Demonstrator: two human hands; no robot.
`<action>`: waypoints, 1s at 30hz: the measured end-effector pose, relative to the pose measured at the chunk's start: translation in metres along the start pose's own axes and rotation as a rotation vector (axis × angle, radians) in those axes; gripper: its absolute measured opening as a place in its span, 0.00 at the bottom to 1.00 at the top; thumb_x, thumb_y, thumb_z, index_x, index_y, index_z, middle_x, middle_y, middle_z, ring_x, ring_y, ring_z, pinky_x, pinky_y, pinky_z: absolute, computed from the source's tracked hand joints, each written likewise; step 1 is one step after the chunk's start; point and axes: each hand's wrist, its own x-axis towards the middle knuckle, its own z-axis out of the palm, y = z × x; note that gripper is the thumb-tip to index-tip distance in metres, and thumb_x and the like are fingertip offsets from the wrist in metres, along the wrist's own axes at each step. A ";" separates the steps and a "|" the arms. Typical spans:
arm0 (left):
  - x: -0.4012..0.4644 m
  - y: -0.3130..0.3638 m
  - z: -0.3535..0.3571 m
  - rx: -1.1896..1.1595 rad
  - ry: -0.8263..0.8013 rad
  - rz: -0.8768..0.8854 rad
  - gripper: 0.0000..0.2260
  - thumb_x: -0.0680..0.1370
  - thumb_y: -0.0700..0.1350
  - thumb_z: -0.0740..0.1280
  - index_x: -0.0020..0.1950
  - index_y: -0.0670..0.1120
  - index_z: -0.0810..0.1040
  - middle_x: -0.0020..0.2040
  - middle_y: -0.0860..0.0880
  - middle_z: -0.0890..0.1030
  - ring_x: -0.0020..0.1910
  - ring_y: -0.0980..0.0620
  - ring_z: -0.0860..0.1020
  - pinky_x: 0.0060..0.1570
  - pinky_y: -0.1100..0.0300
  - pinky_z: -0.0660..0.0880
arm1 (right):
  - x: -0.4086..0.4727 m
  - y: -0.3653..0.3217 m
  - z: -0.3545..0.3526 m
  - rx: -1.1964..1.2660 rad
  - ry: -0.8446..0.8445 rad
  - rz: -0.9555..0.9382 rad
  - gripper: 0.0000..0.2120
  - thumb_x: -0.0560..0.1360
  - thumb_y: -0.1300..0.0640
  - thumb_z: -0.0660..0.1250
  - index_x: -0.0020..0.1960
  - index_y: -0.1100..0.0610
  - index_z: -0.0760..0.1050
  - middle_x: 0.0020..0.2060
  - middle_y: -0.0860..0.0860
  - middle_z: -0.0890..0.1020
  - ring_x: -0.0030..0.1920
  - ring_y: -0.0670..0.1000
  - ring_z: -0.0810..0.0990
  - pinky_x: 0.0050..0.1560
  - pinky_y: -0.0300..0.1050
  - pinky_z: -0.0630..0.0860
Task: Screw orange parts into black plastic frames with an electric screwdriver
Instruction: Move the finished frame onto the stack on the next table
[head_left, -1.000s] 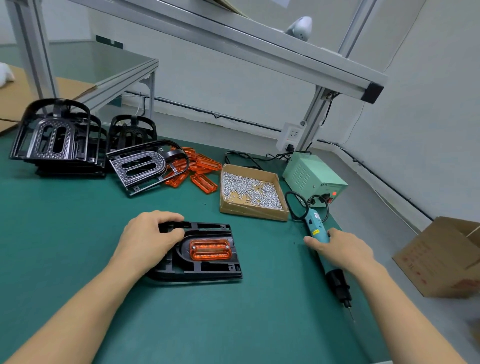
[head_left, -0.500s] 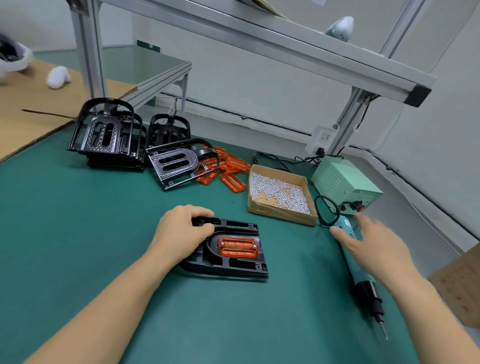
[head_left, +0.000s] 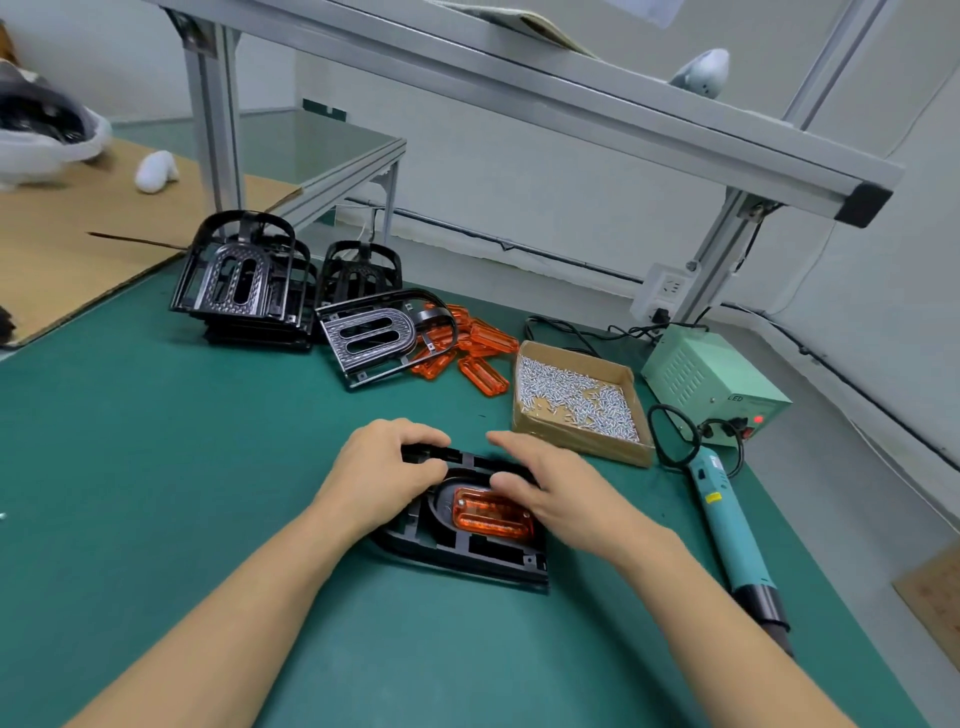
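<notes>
Right hand (head_left: 550, 488) now off screwdriver (head_left: 727, 525), onto black frame (head_left: 467, 551).

Under my left hand (head_left: 387, 475) the frame (head_left: 467, 551) is black plastic, matt with a faint sheen on its ribs. The orange part (head_left: 491, 512) set in it is translucent plastic — glossy, ridged inside. The mat (head_left: 156, 467) is a smooth, dull green. The screws (head_left: 576, 400) are bright metal in a rough brown cardboard box (head_left: 582, 441). My screwdriver (head_left: 727, 535) has a teal plastic body — smooth, with a black collar.
</notes>
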 end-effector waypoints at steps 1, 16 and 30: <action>0.000 0.000 0.000 -0.001 -0.007 0.004 0.11 0.71 0.44 0.70 0.51 0.55 0.83 0.51 0.57 0.82 0.52 0.57 0.77 0.57 0.58 0.73 | 0.004 0.000 0.004 0.026 -0.026 -0.002 0.24 0.81 0.51 0.61 0.75 0.53 0.63 0.72 0.48 0.69 0.71 0.48 0.67 0.71 0.42 0.61; 0.002 -0.008 -0.005 -0.194 0.180 -0.024 0.19 0.73 0.47 0.72 0.63 0.53 0.76 0.59 0.58 0.78 0.60 0.60 0.74 0.62 0.62 0.68 | 0.009 0.001 0.020 0.206 0.230 -0.002 0.16 0.78 0.55 0.67 0.65 0.52 0.76 0.59 0.43 0.80 0.60 0.42 0.76 0.62 0.36 0.69; -0.020 -0.013 -0.016 -0.476 0.331 -0.098 0.52 0.66 0.44 0.78 0.77 0.58 0.44 0.75 0.56 0.60 0.70 0.58 0.65 0.68 0.60 0.62 | 0.048 -0.064 0.044 0.579 0.443 0.046 0.20 0.78 0.60 0.66 0.69 0.56 0.72 0.58 0.41 0.75 0.54 0.32 0.73 0.53 0.18 0.61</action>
